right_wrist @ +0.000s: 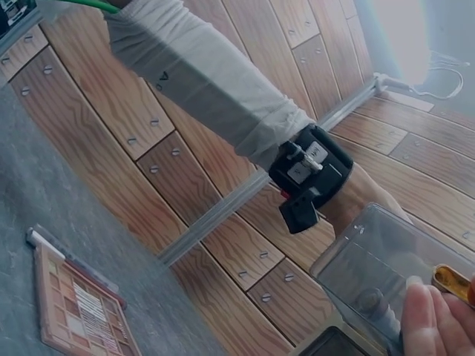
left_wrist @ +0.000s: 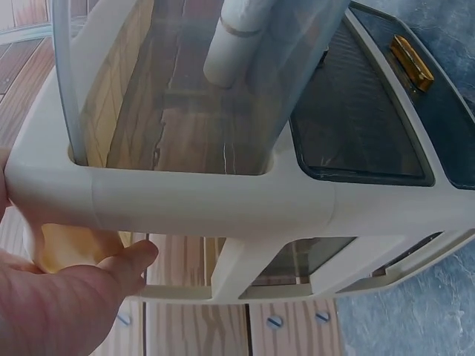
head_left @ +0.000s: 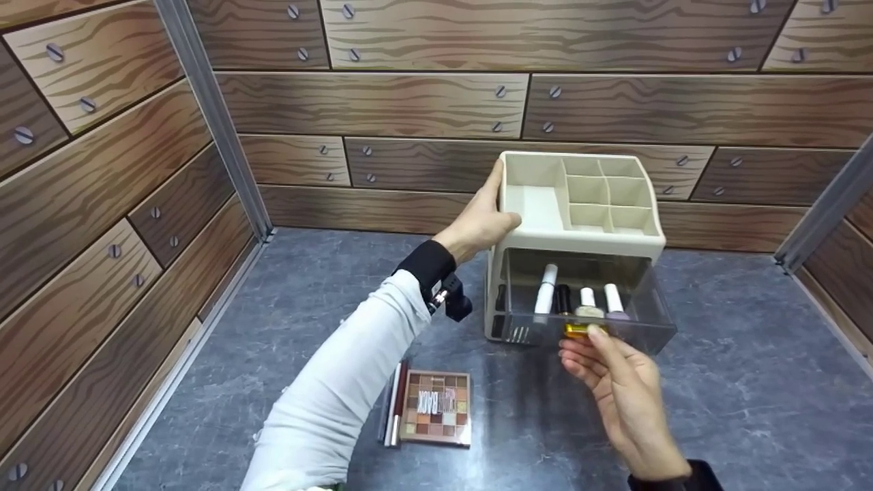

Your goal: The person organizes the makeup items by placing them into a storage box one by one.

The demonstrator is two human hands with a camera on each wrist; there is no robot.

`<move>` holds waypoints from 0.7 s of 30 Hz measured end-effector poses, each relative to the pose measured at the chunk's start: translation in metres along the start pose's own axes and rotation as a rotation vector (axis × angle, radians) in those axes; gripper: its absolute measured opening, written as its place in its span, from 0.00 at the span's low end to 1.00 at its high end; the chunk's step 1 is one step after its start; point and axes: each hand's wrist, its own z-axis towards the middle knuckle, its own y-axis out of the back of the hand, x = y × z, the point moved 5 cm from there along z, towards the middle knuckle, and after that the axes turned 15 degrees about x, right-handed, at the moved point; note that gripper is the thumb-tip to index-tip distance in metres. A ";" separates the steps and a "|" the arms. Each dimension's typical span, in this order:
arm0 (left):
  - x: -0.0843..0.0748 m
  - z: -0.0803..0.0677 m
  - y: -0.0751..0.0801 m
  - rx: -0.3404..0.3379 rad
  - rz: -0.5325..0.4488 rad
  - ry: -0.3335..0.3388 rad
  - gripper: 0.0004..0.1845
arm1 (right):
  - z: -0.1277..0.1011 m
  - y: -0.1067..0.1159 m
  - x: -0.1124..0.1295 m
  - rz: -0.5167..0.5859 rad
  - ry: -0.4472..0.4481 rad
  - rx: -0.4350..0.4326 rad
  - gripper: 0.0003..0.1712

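A cream makeup organizer (head_left: 539, 239) stands on the grey floor. Its upper clear drawer (head_left: 648, 327) is pulled out and holds a white tube (head_left: 547, 290), a dark tube (head_left: 563, 299) and two nail polish bottles (head_left: 588, 303) with white caps. My left hand (head_left: 481, 221) grips the organizer's upper left side, thumb over the top edge; the left wrist view shows its fingers (left_wrist: 130, 263) against the frame. At the drawer's front, my right hand (head_left: 631, 395) pinches the gold handle (head_left: 575, 331) between thumb and fingers. In the right wrist view its fingertips (right_wrist: 419, 311) lie beside that handle.
An eyeshadow palette (head_left: 436, 409) lies on the floor left of the right hand, with slim pencil-like sticks (head_left: 395, 406) along its left edge. Wood-patterned walls (head_left: 409, 102) enclose the back and sides. The organizer's top has several compartments (head_left: 590, 191). A lower drawer's gold handle (left_wrist: 412, 63) also shows.
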 end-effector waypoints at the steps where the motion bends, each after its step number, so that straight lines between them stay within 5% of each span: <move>1: 0.000 0.000 0.000 0.003 0.003 -0.001 0.58 | 0.001 0.001 0.000 -0.001 0.003 -0.002 0.14; 21: 0.003 -0.001 0.000 -0.002 -0.029 0.004 0.57 | 0.030 -0.001 0.000 0.001 0.023 -0.056 0.12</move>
